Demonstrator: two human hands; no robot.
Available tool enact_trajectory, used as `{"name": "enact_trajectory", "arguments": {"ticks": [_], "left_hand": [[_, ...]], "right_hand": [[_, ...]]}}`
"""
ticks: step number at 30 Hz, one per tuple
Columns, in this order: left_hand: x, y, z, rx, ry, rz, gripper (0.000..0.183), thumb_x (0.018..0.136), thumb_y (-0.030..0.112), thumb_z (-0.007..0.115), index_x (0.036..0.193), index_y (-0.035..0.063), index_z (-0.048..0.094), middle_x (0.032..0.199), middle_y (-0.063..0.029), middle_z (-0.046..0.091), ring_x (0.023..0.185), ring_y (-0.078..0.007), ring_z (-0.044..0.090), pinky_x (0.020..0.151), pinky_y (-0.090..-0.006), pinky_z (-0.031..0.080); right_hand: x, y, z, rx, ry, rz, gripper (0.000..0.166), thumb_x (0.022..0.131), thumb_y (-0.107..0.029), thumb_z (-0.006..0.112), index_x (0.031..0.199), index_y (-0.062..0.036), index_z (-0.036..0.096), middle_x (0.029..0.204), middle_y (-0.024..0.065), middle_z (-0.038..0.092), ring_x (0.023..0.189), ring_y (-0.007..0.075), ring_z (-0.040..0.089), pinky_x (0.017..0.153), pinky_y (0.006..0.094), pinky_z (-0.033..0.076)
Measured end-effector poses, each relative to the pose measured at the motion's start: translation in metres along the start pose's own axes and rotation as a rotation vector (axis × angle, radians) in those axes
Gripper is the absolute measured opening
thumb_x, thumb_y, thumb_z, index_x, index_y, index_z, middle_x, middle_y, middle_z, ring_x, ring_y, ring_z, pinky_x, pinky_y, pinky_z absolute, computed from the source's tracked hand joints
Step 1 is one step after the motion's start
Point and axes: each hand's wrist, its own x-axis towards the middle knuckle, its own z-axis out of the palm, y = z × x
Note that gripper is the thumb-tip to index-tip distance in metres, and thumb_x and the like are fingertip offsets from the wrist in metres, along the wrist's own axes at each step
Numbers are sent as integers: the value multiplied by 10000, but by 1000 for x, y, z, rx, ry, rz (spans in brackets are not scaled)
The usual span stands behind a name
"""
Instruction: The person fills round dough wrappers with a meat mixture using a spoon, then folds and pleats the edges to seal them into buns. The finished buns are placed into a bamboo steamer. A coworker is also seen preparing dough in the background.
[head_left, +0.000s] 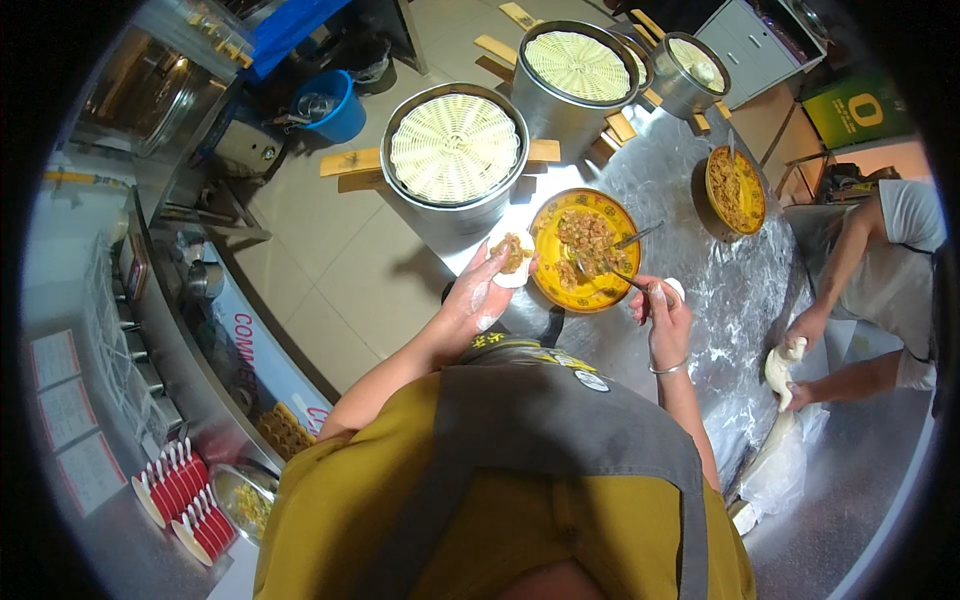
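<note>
My left hand (480, 289) cradles a round dough wrapper (504, 279) with a mound of meat filling (514, 255) on it. Just to its right, a yellow patterned bowl (541, 274) holds more of the filling. My right hand (664, 315) grips the handle of a metal spoon (630, 280), whose other end dips into the bowl. A small white piece (676, 288), apparently dough, shows behind the right fingers. Another metal utensil (640, 234) leans on the bowl's right side.
Metal steamers (450, 214) with woven liners (454, 148) and wooden slats (349, 163) line the floury steel table (679, 202). A second filling bowl (757, 196) stands farther right. There, a co-worker's hands (806, 330) hold dough (781, 369). A blue bucket (341, 112) is on the floor.
</note>
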Motion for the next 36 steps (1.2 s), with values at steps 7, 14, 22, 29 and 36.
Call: {"name": "enact_trajectory", "arguments": {"ticks": [7,14,22,29,36], "left_hand": [[-4,-4,0,22,1,-36,421,1028,122,488,1418,15,368,1366,-152,497,1232,-277,546,1085,-402,450],[-2,-16,-24,135,1,-115,435,1028,131,493,1422,7,356,1360,-154,500,1248,-253,541,1089,-387,449],[2,-11,8,-80,16,-8,410,996,64,502,1381,-9,384,1361,-158,507,1286,-269,504,1132,-408,386],[18,-12,89,28,-205,-52,531,933,-6,573,1406,24,332,1372,-161,478,1301,-254,474,1126,-435,377],[47,-44,107,183,-99,102,624,871,-74,658,1397,41,342,1241,-86,525,1143,-188,549,978,-342,485]], "right_hand": [[-3,7,5,-473,-173,-249,217,1006,-142,523,1062,-9,684,831,68,645,684,132,598,639,255,488],[16,10,15,-178,-228,48,277,1027,-216,498,1047,-5,676,773,54,650,649,106,594,589,243,472],[28,6,4,417,-11,142,314,1020,-240,517,1104,45,620,713,70,628,555,98,539,508,200,423],[-13,-52,24,357,95,-101,330,1032,-253,518,1165,38,599,772,74,626,643,103,552,603,222,452],[-31,-58,34,258,108,-237,315,1053,-222,482,1203,32,592,854,70,625,718,108,563,662,233,463]]}}
